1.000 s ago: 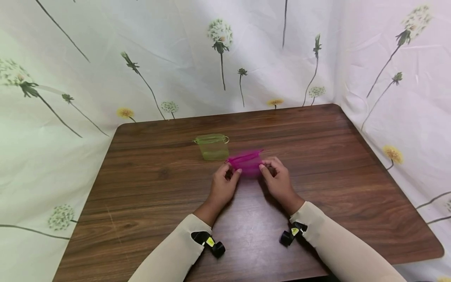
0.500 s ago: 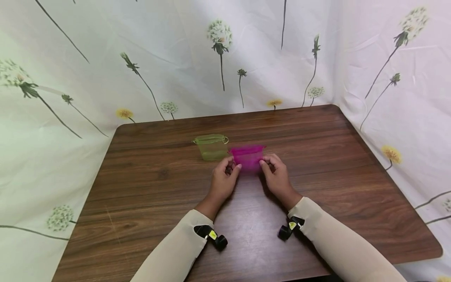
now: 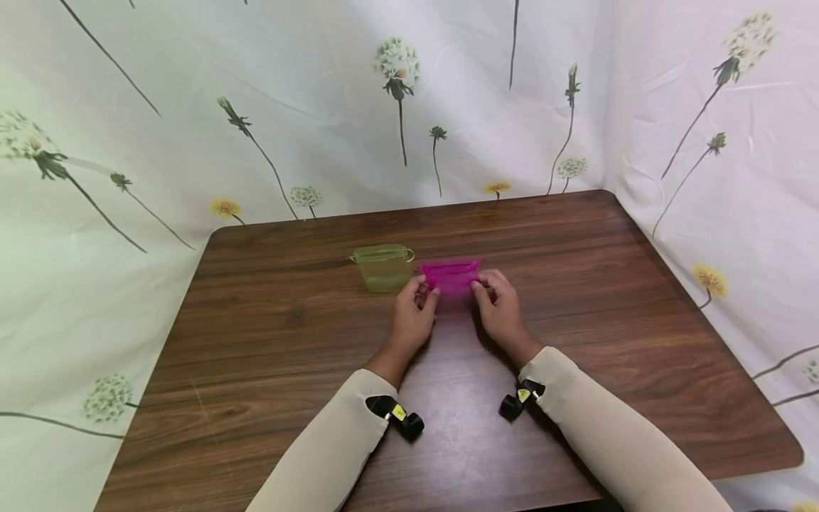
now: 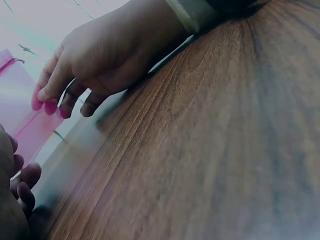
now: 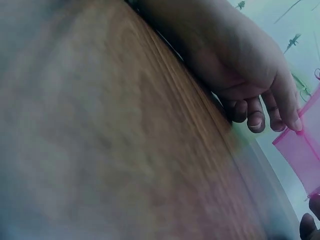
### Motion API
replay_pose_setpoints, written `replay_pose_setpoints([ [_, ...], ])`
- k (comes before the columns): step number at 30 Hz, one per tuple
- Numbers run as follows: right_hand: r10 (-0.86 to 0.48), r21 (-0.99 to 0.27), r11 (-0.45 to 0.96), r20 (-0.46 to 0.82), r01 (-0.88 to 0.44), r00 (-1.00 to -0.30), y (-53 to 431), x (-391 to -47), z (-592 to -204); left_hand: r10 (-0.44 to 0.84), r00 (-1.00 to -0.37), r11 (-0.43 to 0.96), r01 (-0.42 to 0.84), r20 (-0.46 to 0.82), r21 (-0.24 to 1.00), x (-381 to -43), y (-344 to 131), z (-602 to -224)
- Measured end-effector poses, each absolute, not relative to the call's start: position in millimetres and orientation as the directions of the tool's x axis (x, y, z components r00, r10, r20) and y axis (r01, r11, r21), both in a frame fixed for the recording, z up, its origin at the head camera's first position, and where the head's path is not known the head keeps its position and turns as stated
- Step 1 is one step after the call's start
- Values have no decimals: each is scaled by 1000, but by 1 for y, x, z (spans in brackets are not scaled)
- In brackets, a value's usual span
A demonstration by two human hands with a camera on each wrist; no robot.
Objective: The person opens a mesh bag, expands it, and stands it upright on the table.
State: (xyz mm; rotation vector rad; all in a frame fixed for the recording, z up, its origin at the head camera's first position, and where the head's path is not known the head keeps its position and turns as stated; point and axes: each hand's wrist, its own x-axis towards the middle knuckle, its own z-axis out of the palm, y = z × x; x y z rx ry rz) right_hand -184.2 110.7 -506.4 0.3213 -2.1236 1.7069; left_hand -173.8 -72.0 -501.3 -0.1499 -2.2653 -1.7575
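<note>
A sheer magenta drawstring pouch is stretched between my two hands, its gathered top edge facing away from me. My left hand pinches its left side between thumb and fingers. On the opposite side my right hand pinches it the same way. In the right wrist view the pouch hangs off the table surface, with a seam running across it. Just beyond my left hand, a sheer green drawstring pouch lies flat on the table, a cord loop at each upper corner.
The brown wood-grain table has rounded corners. White cloth with printed dandelions hangs behind it and along both sides. Each sleeve carries a small black wrist camera, the left one and the right one.
Both hands have shifted slightly away from me, carrying the magenta pouch with them. Its top edge has tilted, from slanted to nearly level. The green pouch has stayed in place.
</note>
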Motion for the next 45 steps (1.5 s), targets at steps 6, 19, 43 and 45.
replay_pose_setpoints([
  [6, 76, -868, 273, 450, -415, -890, 113, -201, -507, -106, -967, 231, 204, 233, 951, -178, -64, -500],
  [19, 26, -869, 306, 417, -390, -909, 113, -215, -505, -161, -959, 454, 137, 233, 881, -195, -61, -511],
  [43, -5, -819, 483, 351, -309, -936, 115, -216, -508, -193, -960, 593, 51, 204, 803, -201, -59, -520],
  [45, -6, -817, 490, 346, -304, -938, 115, -217, -508, -192, -963, 591, 41, 190, 805, -200, -59, -518],
])
